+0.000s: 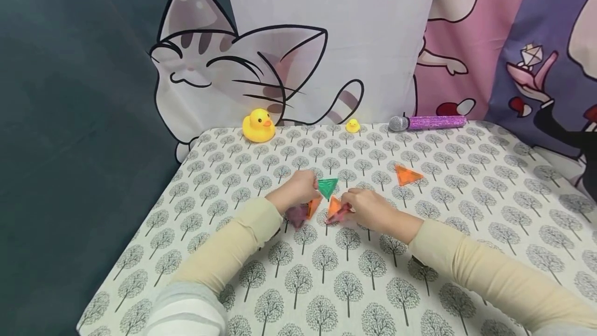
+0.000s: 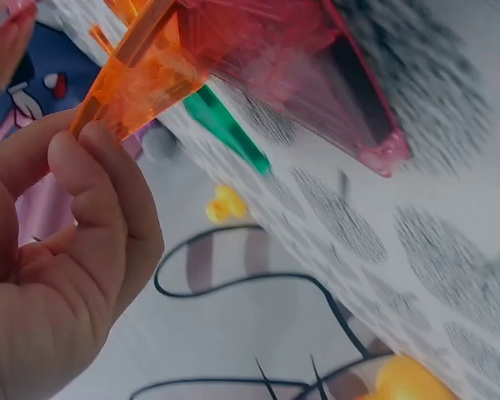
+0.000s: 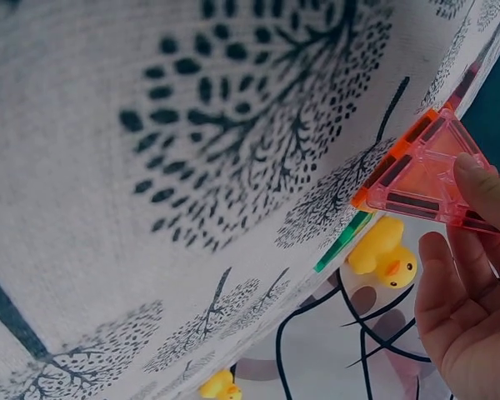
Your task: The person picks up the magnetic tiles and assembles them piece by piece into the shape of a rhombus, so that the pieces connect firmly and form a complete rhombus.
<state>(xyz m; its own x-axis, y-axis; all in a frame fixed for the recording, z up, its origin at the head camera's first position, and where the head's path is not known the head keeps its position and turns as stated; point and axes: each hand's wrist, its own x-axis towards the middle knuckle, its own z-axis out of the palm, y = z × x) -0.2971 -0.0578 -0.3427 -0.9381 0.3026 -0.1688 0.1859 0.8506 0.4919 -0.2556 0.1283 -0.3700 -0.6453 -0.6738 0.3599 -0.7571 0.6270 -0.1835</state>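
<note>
My left hand [image 1: 298, 189] pinches the edge of a clear orange magnetic tile [image 2: 146, 79]. A clear pink magnetic tile [image 2: 292, 87] adjoins that orange one over the cloth. My right hand [image 1: 370, 210] holds a pink triangular magnetic tile [image 3: 421, 179] between thumb and fingers. Against its far side shows another orange tile [image 1: 333, 205]. Between and just beyond both hands is a green triangular magnetic tile [image 1: 328, 187], close to the left fingertips in the head view. Both wrist views show part of this green tile [image 3: 342, 242] low over the cloth.
A loose orange triangular tile [image 1: 407, 175] lies to the right, past my right hand. Along the back edge stand a large yellow duck [image 1: 258, 126], a small duck [image 1: 353, 126] and a purple toy microphone [image 1: 436, 123]. Tree-patterned cloth [image 1: 322, 274] covers the table; a cartoon curtain [image 1: 382, 40] hangs behind.
</note>
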